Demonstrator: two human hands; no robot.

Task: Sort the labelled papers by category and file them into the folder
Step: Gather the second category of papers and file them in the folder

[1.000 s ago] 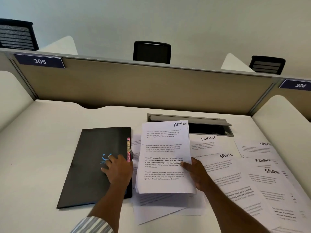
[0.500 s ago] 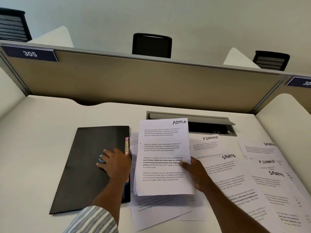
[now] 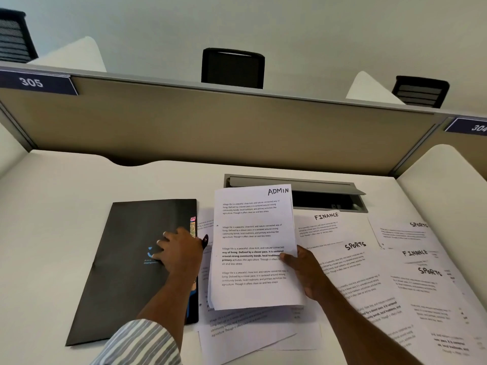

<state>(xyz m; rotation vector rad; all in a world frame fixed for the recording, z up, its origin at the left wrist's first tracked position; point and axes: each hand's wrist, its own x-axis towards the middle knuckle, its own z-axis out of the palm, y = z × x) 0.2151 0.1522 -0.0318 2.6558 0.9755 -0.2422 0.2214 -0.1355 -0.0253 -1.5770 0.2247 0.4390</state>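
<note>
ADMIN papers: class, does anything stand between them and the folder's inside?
Yes: the black folder lies closed, its cover under the left hand. The ADMIN papers, held in the right hand, are right beside it.

Matt black folder (image 3: 126,259), white paper sheets (image 3: 253,248), smooth desk (image 3: 66,206).

Right hand (image 3: 308,275): fingers hidden behind the ADMIN stack (image 3: 253,246); thumb alone visible. Left hand (image 3: 181,251) covers part of the emblem (image 3: 150,249) on the black folder (image 3: 123,291); its small lettering is illegible. Loose sheets (image 3: 250,335) beneath the stack: labels concealed. Far-right papers (image 3: 453,333): blurred, cut by the frame edge.
</note>
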